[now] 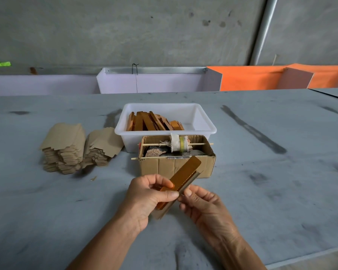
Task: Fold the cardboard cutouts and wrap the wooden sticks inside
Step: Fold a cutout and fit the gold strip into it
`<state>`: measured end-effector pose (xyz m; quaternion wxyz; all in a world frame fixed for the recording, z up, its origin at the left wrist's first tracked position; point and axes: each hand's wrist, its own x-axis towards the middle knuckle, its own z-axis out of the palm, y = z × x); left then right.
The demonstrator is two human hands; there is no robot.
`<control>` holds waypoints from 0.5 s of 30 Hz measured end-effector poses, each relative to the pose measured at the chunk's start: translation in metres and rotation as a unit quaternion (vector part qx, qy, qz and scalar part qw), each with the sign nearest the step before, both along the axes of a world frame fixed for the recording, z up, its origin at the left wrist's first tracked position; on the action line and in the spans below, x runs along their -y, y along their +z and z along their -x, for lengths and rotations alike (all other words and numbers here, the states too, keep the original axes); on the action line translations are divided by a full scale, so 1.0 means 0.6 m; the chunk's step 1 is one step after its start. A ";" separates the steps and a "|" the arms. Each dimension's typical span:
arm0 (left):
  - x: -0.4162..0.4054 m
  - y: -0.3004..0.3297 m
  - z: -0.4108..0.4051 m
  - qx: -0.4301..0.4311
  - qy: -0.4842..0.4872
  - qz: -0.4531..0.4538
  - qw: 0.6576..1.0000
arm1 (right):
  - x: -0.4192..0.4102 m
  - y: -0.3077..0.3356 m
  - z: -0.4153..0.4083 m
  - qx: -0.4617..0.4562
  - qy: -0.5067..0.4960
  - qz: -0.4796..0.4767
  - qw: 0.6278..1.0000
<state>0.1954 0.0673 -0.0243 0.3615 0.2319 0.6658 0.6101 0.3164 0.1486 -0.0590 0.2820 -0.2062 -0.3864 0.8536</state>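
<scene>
My left hand (148,197) grips a long, shiny orange-brown cardboard cutout (183,177) near its lower end, thumb across the top. The cutout slants up to the right, over the front of a small brown box (176,166). A grey edge runs along its underside. My right hand (199,203) pinches that lower edge from the right with thumb and forefinger. Whether a wooden stick lies inside the fold is hidden. Several more orange-brown pieces (152,121) stand in the white plastic tub (201,131).
Two stacks of flat brown cardboard cutouts (66,149) lie on the grey table at the left. The small brown box holds rags, a cloth-wrapped roll (179,144) and thin skewers across its top. Purple and orange panels stand behind the table.
</scene>
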 end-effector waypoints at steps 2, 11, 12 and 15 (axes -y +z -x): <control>0.001 0.003 0.000 -0.019 -0.007 -0.004 1.000 | -0.001 0.002 0.001 0.012 -0.010 -0.021 1.000; 0.001 0.000 0.002 -0.088 -0.026 -0.027 0.995 | -0.005 -0.006 0.004 0.047 -0.033 -0.053 0.997; 0.000 -0.001 0.002 -0.096 -0.029 -0.032 0.994 | -0.004 -0.006 0.005 0.051 -0.035 -0.054 0.997; -0.006 -0.002 0.002 -0.103 -0.032 -0.035 0.994 | -0.003 -0.006 0.011 0.065 -0.050 -0.054 0.995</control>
